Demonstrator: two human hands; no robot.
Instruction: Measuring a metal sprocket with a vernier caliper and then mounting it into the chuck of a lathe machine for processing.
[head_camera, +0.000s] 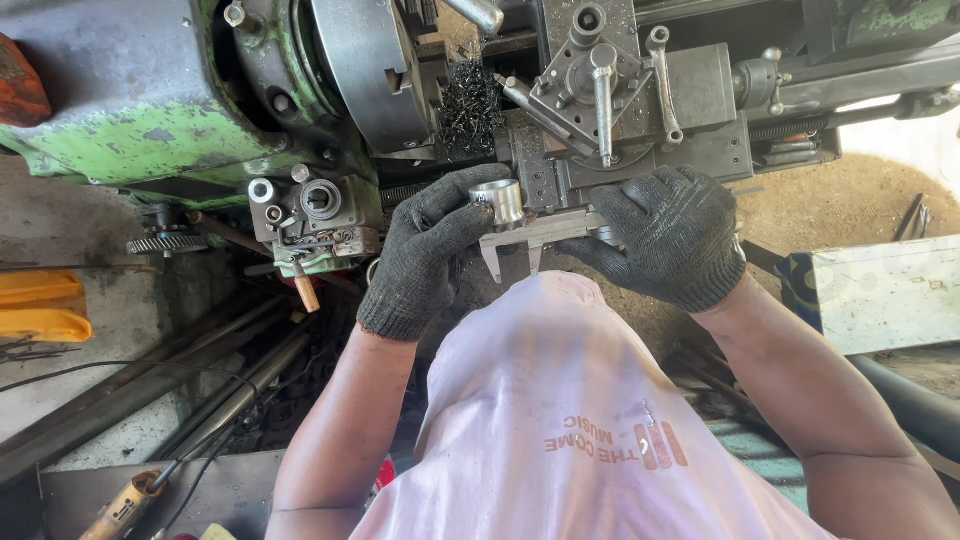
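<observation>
Machine: I see a worn lathe (150, 110) across the top, its green paint chipped to grey metal, with a steel chuck (365, 60) beside a clump of dark swarf (470, 105).
Carriage: a grey tool post (600, 90) with bare steel levers sits right of the chuck.
Floor: dusty concrete (90, 390) at my lower left, with long steel bars (170, 400) lying slantwise.
Right side: a sawdust-brown heap (850, 200) behind a scuffed white panel (885, 295).
Left edge: a yellow plastic object (40, 310), shape unclear.
Light: plain daylight, soft shadows.
</observation>
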